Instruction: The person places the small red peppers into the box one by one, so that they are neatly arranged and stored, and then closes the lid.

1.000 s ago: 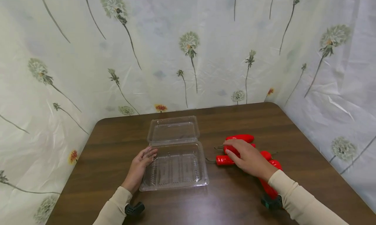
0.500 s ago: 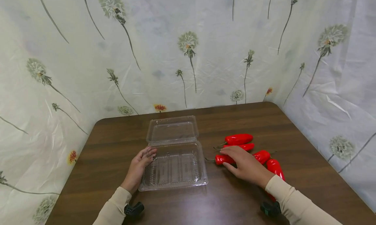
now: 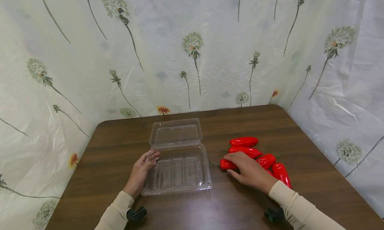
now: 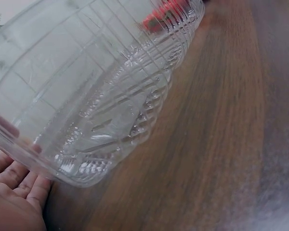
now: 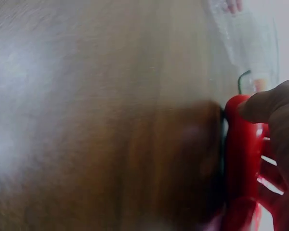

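My left hand [image 3: 141,170] rests at the left side of a clear plastic clamshell container [image 3: 180,186], its fingers fairly straight against the rim. In the left wrist view those fingers [image 4: 19,180] touch the outside of the container's wall. The container lies with its lid [image 3: 177,133] folded back and nothing inside it. My right hand [image 3: 250,171] grips a glossy red pepper [image 3: 227,164] whose thin stem points left. The right wrist view has the thumb across this pepper [image 5: 242,149], the fingers round its far side. The hand hides part of it.
Behind the right hand lie two more red peppers [image 3: 244,142], [image 3: 246,152]. Several others [image 3: 267,161], [image 3: 281,173] lie to its right, partly under the forearm. The brown wooden table [image 3: 120,140] meets a flowered curtain [image 3: 168,56] at its back edge.
My right hand has moved slightly left and nearer to me, from over the middle peppers onto the front one, uncovering the peppers behind. The left hand and container stay put.
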Available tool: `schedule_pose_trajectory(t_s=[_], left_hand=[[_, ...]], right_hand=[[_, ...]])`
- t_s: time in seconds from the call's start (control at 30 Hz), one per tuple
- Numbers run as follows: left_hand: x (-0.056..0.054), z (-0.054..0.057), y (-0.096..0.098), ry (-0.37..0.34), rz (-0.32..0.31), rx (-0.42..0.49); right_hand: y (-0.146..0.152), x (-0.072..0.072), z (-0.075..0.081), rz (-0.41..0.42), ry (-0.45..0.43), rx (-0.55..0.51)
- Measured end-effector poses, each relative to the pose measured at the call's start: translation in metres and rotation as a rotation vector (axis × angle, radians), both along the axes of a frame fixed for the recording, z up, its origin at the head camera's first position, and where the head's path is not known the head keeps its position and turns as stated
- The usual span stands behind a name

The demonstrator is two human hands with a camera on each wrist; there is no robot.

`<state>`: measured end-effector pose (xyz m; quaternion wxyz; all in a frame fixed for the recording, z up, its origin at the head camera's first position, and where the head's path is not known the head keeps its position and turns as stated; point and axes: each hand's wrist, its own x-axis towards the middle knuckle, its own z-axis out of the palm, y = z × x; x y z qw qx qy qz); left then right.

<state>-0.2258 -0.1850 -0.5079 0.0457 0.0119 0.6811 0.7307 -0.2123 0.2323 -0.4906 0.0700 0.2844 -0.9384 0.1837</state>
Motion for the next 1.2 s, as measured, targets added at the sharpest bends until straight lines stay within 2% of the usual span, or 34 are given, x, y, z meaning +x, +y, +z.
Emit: schedule_pose_trajectory(t_s=[0.2,0.43,0.6,0.8,1.07,1.2], left_hand=[[0.0,-0.002,-0.001,0.013,0.0,-0.009],[0.0,-0.002,-0.002,0.009,-0.004,0.017],[0.001,-0.002,-0.002,0.012,-0.012,0.008],[0.001,-0.003,-0.002,-0.001,0.002,0.054],[0.0,-0.004,-0.002,0.011,0.009,0.079],[0.001,-0.003,-0.002,0.01,0.017,0.074]], right_hand=[[-0.001,-0.002,-0.008,-0.016,-0.04,0.055],[-0.002,-0.004,-0.005,-0.003,-0.035,0.07],[-0.004,-0.003,0.0,0.011,-0.031,-0.005],[-0.008,-0.003,0.014,0.048,-0.002,-0.104],[-0.003,-0.004,0.023,0.018,-0.049,-0.158],[-0.006,-0.006,0.026,0.05,-0.038,-0.235]])
